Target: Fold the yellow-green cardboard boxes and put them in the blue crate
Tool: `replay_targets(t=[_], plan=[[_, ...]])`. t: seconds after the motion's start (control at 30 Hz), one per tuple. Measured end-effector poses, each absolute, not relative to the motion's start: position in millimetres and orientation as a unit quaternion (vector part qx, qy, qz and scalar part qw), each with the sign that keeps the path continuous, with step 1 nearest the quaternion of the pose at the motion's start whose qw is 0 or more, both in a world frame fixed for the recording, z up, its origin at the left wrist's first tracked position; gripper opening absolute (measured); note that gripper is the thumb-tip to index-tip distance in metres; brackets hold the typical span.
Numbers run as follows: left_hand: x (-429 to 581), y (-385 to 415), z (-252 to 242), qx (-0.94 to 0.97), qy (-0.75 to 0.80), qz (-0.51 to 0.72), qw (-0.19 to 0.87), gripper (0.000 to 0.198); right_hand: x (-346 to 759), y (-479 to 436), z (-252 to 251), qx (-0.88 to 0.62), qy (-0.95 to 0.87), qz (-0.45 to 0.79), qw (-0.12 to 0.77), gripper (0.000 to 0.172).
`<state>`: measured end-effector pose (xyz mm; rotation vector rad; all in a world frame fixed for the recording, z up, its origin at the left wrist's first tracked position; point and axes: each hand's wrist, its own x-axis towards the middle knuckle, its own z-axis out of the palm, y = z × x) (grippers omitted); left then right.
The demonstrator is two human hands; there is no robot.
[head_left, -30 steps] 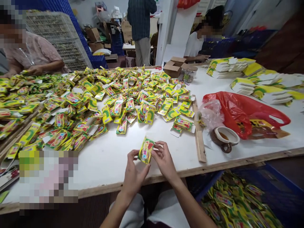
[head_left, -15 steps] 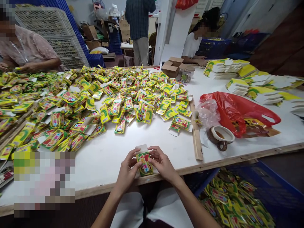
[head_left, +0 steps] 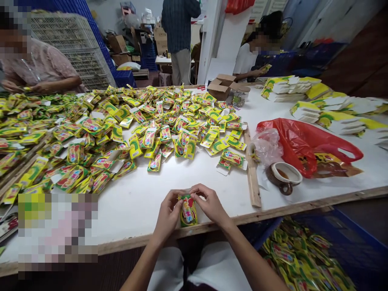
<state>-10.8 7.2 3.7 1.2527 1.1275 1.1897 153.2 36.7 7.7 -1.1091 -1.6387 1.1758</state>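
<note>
Head view: a long white table point(head_left: 136, 210) with wooden edging bears a broad heap of yellow-green printed cartons point(head_left: 150, 137). Rightward, a crumpled red plastic bag point(head_left: 291, 139) lies beside a brown ceramic mug point(head_left: 283, 176). Near the front edge, the left hand point(head_left: 168, 213) and right hand point(head_left: 210, 205) pinch a small yellow-green cardboard carton point(head_left: 188, 213) near its upper end.

The packet point(head_left: 189, 213) is glossy card, the bag point(head_left: 295, 139) shiny plastic, the strip point(head_left: 254, 186) matt wood.

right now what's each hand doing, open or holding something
Left hand: closed, holding the left side of a small yellow-green box.
Right hand: closed at the same box's top edge.
</note>
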Motion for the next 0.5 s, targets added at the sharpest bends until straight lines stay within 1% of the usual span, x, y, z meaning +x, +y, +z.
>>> replay_targets(t=[0.1,0.27,0.5], plan=[[-9.0,4.6,5.3,0.505,0.471,0.509,0.514,0.02,147.9,32.6,5.7,-0.429,-0.637,0.461,0.445,0.011],[-8.1,1.3,9.2,0.519,0.51,0.492,0.479,0.016,145.2,25.8,11.1,-0.427,-0.656,0.435,0.445,0.01],[-3.9,9.5,11.9,0.463,0.54,0.505,0.489,0.017,138.1,33.8,21.7,-0.498,-0.626,0.427,0.422,0.007]])
